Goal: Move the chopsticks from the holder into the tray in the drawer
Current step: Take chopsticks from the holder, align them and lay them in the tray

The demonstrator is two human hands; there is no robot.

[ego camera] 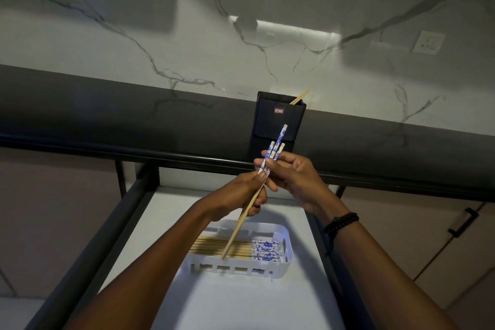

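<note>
A black holder [278, 118] stands on the dark counter against the marble wall, with one wooden chopstick [300, 96] sticking out of its top right corner. Both hands meet above the open drawer. My left hand [242, 193] and my right hand [290, 174] together grip a small bundle of chopsticks [276, 146] with blue-and-white patterned tops; their wooden tips slant down toward the tray. The white plastic tray [286, 236] lies in the drawer and holds several chopsticks [235, 248] laid side by side, patterned ends to the right.
The drawer has a white floor [241, 300] and dark side rails [101, 236]. The counter's dark front edge [160, 151] runs across above the drawer. Cabinet doors with a black handle [462, 222] are at the right. Wall sockets sit on the marble backsplash [428, 41].
</note>
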